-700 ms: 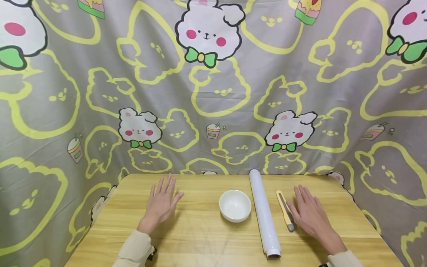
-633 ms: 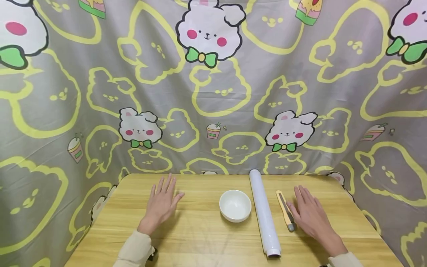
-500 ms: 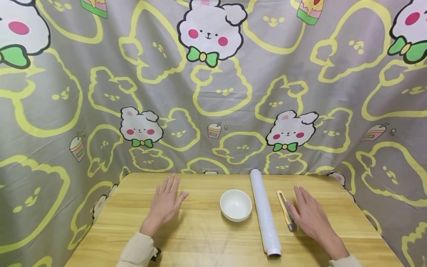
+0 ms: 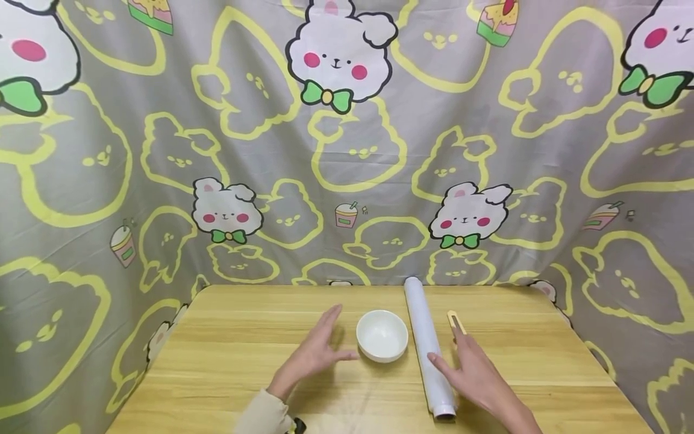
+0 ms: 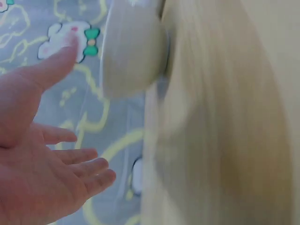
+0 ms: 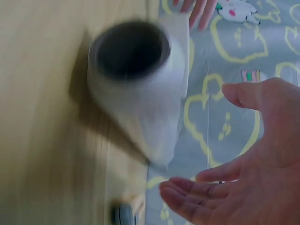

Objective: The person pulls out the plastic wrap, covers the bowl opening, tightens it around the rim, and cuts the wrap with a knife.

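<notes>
A white bowl [image 4: 382, 336] stands upright near the middle of the table. My left hand [image 4: 314, 352] is just left of it, thumb and fingers spread, holding nothing; the left wrist view shows the bowl [image 5: 133, 51] beyond the thumb. To the bowl's right lies a long roll of plastic wrap [image 4: 428, 349], its hollow core end toward me. My right hand [image 4: 477, 371] is over the roll's right side, its thumb overlapping the roll. In the right wrist view the fingers are extended and apart from the roll [image 6: 140, 93]. A yellow utility knife [image 4: 455, 321] is partly hidden behind my right hand.
The wooden table [image 4: 228, 386] ends at a patterned grey curtain [image 4: 379, 199] hanging behind it and along both sides. The roll reaches almost to the table's back edge.
My left hand has moved right, from the table's left part to beside the bowl. My right hand has moved left, over the knife to the roll. Bowl, roll and knife stay in place.
</notes>
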A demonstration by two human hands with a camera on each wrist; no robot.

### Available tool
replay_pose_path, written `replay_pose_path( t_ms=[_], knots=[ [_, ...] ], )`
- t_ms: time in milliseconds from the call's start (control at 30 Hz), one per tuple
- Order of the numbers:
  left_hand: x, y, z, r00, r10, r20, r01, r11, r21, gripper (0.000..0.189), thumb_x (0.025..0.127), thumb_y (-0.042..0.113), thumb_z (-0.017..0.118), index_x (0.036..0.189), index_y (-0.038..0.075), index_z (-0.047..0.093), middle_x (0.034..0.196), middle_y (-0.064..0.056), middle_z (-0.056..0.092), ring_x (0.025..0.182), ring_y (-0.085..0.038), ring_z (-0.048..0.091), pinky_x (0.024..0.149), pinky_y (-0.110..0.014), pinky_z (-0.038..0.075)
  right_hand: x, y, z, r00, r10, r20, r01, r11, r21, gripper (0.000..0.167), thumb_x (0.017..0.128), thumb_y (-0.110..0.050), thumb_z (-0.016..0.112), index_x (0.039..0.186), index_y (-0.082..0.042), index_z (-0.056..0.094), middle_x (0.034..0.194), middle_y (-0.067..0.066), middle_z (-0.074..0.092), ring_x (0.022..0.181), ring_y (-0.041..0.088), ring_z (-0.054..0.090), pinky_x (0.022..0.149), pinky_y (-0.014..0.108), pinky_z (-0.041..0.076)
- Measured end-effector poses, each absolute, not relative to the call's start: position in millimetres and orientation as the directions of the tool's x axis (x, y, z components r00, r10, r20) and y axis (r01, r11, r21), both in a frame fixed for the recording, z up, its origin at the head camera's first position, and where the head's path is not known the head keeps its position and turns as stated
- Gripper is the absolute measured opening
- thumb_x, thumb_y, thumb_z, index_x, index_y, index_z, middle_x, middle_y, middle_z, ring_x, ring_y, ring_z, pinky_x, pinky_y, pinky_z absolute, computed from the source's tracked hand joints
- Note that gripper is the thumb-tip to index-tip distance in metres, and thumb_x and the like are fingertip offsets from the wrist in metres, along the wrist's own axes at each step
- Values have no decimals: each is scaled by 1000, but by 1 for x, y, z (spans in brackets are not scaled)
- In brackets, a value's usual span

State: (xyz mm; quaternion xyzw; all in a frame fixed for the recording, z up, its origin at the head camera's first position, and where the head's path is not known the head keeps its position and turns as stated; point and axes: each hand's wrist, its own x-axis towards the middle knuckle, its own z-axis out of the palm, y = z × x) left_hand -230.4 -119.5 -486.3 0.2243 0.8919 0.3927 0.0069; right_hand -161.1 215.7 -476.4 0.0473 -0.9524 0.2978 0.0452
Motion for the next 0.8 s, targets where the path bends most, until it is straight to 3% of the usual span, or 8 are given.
replay_pose_path(
  t_ms=[133,433,600,800],
  knots=[
    [-231,-96,-496,-887,430,170,403,540,739,120,70,29,96,158,-8,23,161,-32,25,147,-48,28,118,-62,28,-159,201,-481,-998,-47,39,-61,823,-564,102,87,-54,76,145,20,36,134,35,53,124,50,53,101,63,48],
    [-238,-66,-513,-912,372,172,340,452,825,123,62,18,100,153,-16,25,150,-36,41,136,-51,44,115,-63,35,-159,187,-488,-1000,-3,-18,8,817,-576,97,75,-35,92,139,20,43,111,25,59,94,29,60,82,52,58],
    [-240,-66,-516,-920,348,180,324,417,849,121,59,16,101,152,-13,30,146,-34,48,132,-49,50,113,-63,38,-159,187,-487,-1000,-3,-7,2,813,-582,80,73,-28,94,126,16,54,94,12,65,83,23,62,72,43,59],
    [-236,-74,-514,-893,405,197,349,349,870,113,59,11,100,150,-9,36,141,-24,55,126,-41,56,111,-59,43,-152,194,-487,-1000,-28,-9,-17,813,-582,74,73,-24,93,129,10,59,106,12,67,92,25,63,79,46,58]
  ],
)
